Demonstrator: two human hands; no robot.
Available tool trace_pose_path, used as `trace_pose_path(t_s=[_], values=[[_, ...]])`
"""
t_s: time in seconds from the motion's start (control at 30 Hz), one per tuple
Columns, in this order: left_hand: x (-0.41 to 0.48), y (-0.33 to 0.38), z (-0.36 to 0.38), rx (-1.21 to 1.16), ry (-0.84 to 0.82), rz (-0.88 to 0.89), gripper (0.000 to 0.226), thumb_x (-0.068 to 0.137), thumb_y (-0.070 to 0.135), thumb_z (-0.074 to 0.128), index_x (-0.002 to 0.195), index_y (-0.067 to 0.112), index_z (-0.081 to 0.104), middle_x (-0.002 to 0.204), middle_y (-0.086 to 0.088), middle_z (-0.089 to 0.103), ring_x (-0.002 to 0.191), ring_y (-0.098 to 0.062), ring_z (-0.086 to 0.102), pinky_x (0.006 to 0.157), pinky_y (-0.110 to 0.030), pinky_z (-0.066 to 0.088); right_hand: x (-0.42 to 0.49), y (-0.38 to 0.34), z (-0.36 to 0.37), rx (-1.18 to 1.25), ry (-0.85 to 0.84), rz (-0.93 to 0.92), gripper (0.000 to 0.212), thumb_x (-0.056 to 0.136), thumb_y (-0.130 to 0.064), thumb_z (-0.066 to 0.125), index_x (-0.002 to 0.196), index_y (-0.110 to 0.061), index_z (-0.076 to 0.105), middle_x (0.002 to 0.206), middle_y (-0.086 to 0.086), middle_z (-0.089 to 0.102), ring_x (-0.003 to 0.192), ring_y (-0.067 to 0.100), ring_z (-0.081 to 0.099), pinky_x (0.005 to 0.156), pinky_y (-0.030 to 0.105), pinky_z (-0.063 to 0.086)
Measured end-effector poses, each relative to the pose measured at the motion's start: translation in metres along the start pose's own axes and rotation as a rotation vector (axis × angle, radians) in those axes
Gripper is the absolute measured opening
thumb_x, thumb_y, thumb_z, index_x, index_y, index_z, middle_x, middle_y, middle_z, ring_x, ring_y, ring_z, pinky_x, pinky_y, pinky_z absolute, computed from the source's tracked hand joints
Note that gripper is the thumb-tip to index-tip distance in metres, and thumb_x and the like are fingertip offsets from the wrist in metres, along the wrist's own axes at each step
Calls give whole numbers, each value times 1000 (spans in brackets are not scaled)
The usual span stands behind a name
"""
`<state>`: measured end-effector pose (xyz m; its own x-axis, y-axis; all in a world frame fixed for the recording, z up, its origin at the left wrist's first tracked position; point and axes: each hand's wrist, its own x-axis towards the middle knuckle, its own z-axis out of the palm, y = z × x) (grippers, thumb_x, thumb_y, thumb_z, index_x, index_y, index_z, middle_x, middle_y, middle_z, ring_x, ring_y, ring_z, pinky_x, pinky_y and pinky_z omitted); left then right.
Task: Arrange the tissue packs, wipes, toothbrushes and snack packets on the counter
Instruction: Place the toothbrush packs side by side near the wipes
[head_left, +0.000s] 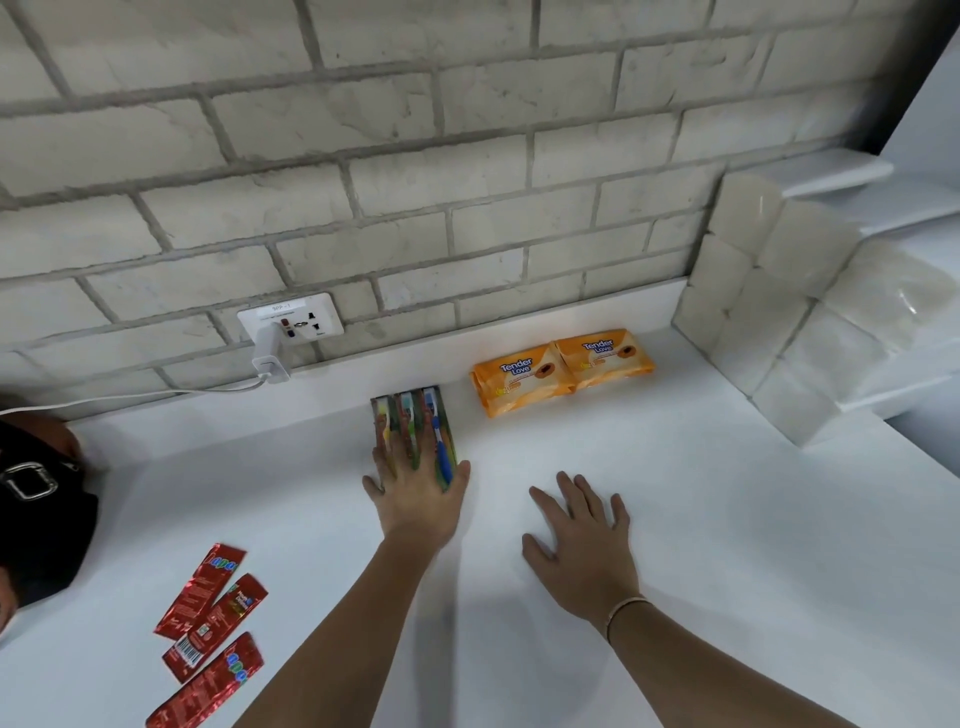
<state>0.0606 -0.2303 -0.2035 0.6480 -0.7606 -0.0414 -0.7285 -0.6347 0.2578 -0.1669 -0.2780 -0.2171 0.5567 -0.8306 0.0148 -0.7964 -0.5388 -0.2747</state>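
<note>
Three packaged toothbrushes (415, 410) lie side by side near the wall on the white counter (675, 519). My left hand (418, 491) lies flat on their near ends, fingers straight, thumb against the right edge. My right hand (582, 535) rests flat on the bare counter to the right, holding nothing. Two orange wipes packs (563, 369) sit side by side by the wall. White tissue packs (779, 312) are stacked in the right corner. Three red snack packets (210, 623) lie loosely at the lower left.
A wall socket (291, 317) with a white charger (270, 361) and cable sits left of the toothbrushes. A black bag (36, 519) lies at the left edge. A white ledge (831, 174) runs behind the tissue stack.
</note>
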Motion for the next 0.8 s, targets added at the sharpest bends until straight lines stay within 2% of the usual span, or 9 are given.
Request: trace_pose_path(t_s=[0.07, 0.3, 0.43, 0.53, 0.7, 0.8], values=[[-1, 1, 6, 40, -3, 7, 78, 98, 72, 21, 163, 36, -2, 173, -9, -3, 157, -40, -3, 122, -66, 12, 1, 0, -1, -3, -5, -1, 67, 92, -64, 29, 156, -43, 30, 170, -2, 17, 158, 18, 6, 124, 58, 2], [2, 4, 11, 41, 12, -28, 74, 102, 63, 20, 164, 31, -5, 173, -8, 0, 157, -39, 1, 122, -65, 12, 0, 0, 1, 10, 6, -2, 66, 91, -62, 32, 154, -43, 34, 169, -1, 21, 158, 19, 10, 124, 58, 4], [3, 3, 12, 33, -5, -32, 74, 102, 63, 19, 164, 32, -7, 173, -7, -6, 158, -39, -4, 123, -66, 8, 1, 0, 4, 29, 38, -2, 65, 91, -62, 36, 152, -42, 40, 168, 0, 27, 157, 20, 15, 123, 59, 8], [5, 5, 10, 21, -25, -41, 74, 101, 65, 17, 164, 33, -7, 173, -6, -8, 158, -37, -7, 124, -65, 5, 1, 2, 4, 13, 23, -8, 65, 91, -62, 33, 153, -43, 36, 169, -1, 23, 157, 19, 12, 123, 59, 7], [-3, 2, 2, -80, 7, -3, 78, 101, 69, 18, 164, 32, -9, 173, 1, -13, 159, -29, -13, 124, -62, -3, 1, 2, 3, 15, 23, -3, 65, 91, -63, 34, 153, -43, 36, 169, -1, 24, 157, 19, 12, 123, 60, 7], [-18, -7, -3, -95, 76, 68, 73, 103, 63, 24, 165, 31, 1, 174, 3, -6, 159, -26, -11, 126, -56, -5, 1, 2, 2, 15, 21, -2, 65, 91, -63, 34, 153, -43, 37, 168, -1, 24, 157, 20, 13, 123, 60, 8]])
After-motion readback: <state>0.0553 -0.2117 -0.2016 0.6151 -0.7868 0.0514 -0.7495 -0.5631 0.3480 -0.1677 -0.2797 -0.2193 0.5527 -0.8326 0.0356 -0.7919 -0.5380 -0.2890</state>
